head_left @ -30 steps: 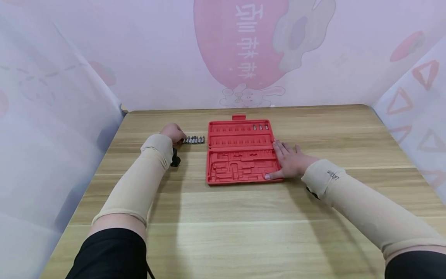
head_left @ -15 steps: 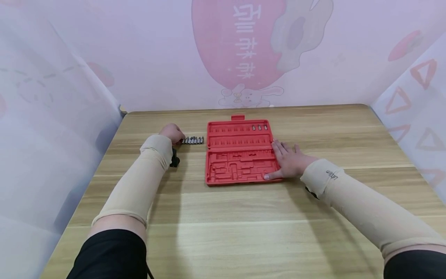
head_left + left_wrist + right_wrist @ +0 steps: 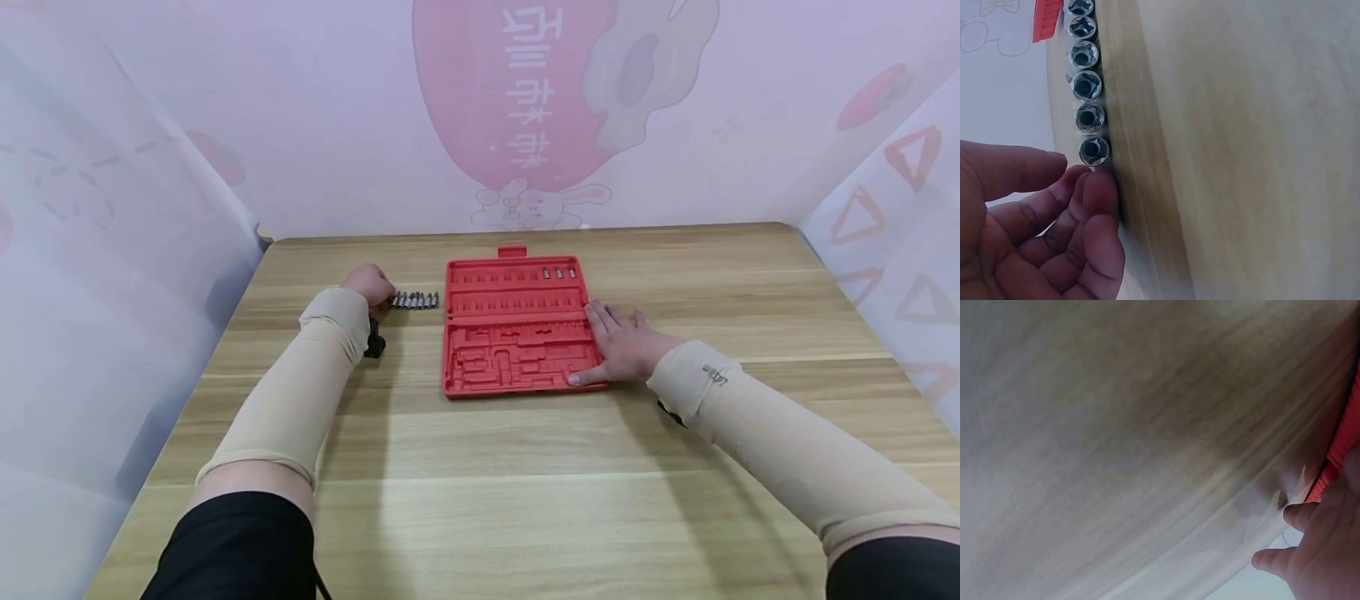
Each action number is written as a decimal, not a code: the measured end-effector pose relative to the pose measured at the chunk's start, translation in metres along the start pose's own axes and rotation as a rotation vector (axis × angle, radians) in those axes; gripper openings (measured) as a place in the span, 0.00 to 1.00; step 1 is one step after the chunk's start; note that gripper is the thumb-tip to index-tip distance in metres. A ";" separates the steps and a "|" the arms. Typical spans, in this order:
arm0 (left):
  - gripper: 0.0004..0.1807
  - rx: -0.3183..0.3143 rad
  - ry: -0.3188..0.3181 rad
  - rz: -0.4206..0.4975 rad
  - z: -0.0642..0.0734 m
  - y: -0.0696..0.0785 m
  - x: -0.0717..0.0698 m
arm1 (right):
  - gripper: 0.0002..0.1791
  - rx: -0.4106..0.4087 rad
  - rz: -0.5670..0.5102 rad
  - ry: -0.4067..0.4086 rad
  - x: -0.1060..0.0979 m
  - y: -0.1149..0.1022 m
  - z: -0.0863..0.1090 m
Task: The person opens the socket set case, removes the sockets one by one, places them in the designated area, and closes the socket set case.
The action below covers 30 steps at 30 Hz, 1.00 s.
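Observation:
Several small metal sockets [image 3: 415, 301] lie side by side in a short row on the wooden table, left of a red plastic case. My left hand [image 3: 370, 285] is at the row's left end. In the left wrist view, its bent fingertips [image 3: 1099, 194] touch or nearly touch the end socket [image 3: 1094, 150], and the thumb stands apart from them. The red case [image 3: 519, 319] lies unfolded, with three sockets [image 3: 558, 273] in its upper right slots. My right hand [image 3: 630, 346] rests with spread fingers on the case's right edge.
Moulded recesses fill the case, and its latch tab [image 3: 512, 251] points toward the back. The wooden table [image 3: 525, 483] ends at a printed back wall [image 3: 337, 125], with printed side panels left and right.
Both hands stay nearly where they were, the left at the row's end and the right on the case. The head view shifts slightly.

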<state>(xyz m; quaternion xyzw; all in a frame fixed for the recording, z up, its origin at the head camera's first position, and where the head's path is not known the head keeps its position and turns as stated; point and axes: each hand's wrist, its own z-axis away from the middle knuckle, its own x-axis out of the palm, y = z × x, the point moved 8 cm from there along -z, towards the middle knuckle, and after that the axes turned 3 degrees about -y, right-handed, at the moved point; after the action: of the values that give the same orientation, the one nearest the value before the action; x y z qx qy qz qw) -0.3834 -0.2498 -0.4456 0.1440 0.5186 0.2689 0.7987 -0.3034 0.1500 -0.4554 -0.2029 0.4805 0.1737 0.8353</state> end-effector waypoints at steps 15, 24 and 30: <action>0.23 0.106 0.041 0.092 0.008 0.054 -0.008 | 0.74 0.003 -0.022 -0.002 -0.006 0.004 0.002; 0.24 0.138 -0.026 0.254 -0.007 0.095 0.017 | 0.76 0.001 -0.018 -0.011 0.003 0.004 -0.001; 0.24 0.158 -0.014 0.242 -0.003 0.133 0.029 | 0.77 0.002 -0.010 0.000 0.004 0.006 -0.006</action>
<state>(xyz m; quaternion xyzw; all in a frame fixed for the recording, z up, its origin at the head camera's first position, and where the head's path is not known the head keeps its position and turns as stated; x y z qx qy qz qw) -0.4138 -0.1250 -0.4007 0.2696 0.5115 0.3205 0.7503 -0.3082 0.1525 -0.4625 -0.2045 0.4794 0.1693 0.8365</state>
